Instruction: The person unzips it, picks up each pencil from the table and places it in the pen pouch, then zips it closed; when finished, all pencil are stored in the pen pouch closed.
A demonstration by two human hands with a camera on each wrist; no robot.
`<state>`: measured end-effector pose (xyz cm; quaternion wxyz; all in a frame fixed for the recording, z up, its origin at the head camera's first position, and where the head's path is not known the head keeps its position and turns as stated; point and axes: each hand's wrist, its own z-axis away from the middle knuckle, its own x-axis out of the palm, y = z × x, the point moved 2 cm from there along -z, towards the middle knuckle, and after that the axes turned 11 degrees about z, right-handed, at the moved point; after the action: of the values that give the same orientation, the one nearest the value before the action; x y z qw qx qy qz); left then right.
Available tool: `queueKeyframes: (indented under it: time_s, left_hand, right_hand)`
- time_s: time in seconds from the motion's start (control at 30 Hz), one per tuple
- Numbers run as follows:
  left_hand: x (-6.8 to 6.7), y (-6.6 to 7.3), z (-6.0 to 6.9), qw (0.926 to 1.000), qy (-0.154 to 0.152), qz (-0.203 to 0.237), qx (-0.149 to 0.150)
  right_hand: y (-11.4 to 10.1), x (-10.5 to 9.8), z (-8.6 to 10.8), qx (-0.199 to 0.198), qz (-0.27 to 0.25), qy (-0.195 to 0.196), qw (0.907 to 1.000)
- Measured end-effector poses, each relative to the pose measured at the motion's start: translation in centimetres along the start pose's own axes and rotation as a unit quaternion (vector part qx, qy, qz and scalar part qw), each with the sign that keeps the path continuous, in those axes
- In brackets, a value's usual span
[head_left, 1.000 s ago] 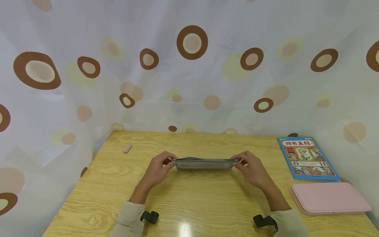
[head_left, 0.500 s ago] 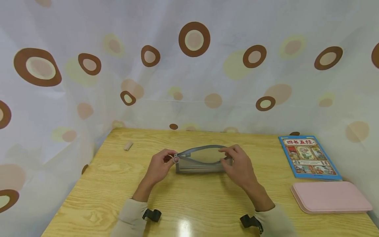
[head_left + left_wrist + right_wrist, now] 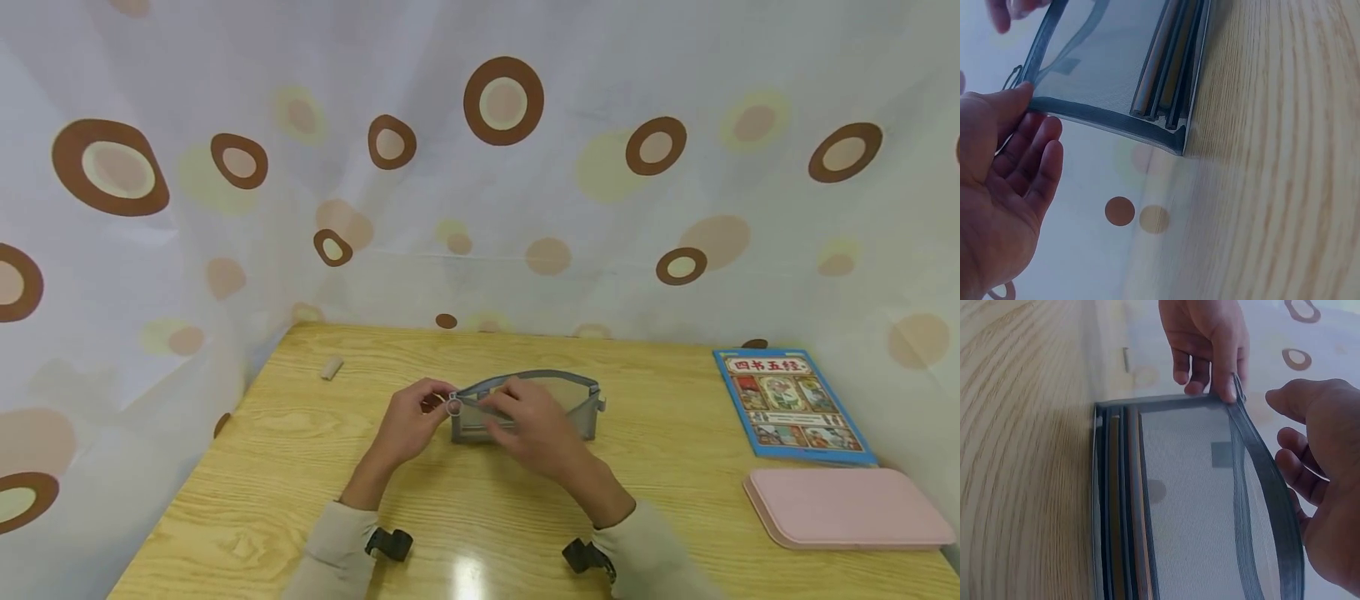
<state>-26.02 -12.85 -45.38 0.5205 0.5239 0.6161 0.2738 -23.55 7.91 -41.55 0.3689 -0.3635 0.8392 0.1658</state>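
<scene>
A grey see-through mesh zip pouch (image 3: 583, 423) stands upright on the wooden table, its zipped top gaping. Several long thin sticks, possibly pencils, (image 3: 1124, 506) lie along its bottom, seen through the mesh in both wrist views. My left hand (image 3: 408, 421) pinches the pouch's upper left corner between thumb and fingers, beside the zip's ring pull (image 3: 453, 406). Over the front of the mouth is my right hand (image 3: 543, 433), fingers and thumb bent loosely and apart. In the right wrist view they sit beside the zip edge (image 3: 1272, 481) with nothing visible between them.
A small beige block (image 3: 331, 368) lies at the back left of the table (image 3: 247, 483). To the right are a blue-edged book (image 3: 791, 408) and a pink case (image 3: 847, 508). A dotted sheet (image 3: 420, 217) hangs behind and at the sides.
The pouch's mouth has spread from nearly flat to wide. My right hand has left the pouch's right end and moved left across its front. The left hand keeps its corner.
</scene>
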Motion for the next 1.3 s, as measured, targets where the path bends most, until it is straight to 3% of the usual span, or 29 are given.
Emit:
queueKeyframes:
  time_s: [0.27,0.57,0.8,0.9,1.0,1.13,1.3]
  left_hand:
    - [0.1,-0.2,0.1,0.9999,0.003,-0.003,-0.013]
    - [0.2,-0.1,0.2,0.9999,0.003,-0.013,-0.003]
    - [0.1,0.1,0.1,0.9997,-0.003,-0.024,0.007]
    - [0.0,0.1,0.1,0.9996,-0.003,-0.026,0.013]
    - [-0.1,0.1,0.1,0.9995,0.000,-0.027,0.017]
    - [-0.1,0.0,0.1,0.9995,0.002,-0.024,0.022]
    - [-0.1,0.2,0.1,0.9993,-0.003,-0.023,0.028]
  right_hand:
    - [-0.9,1.5,-0.8,-0.037,0.025,0.012,0.9989]
    - [-1.8,2.4,-1.1,-0.016,0.088,0.030,0.9956]
    - [-1.7,2.6,-1.1,-0.010,0.099,0.026,0.9947]
    - [-1.7,2.4,-1.3,0.004,0.074,0.023,0.9970]
    - [-1.6,2.2,-1.6,0.044,0.015,0.005,0.9989]
    - [-1.5,2.1,-2.0,0.108,-0.050,-0.019,0.9928]
    - [-1.3,2.1,-2.2,0.125,-0.043,-0.025,0.9908]
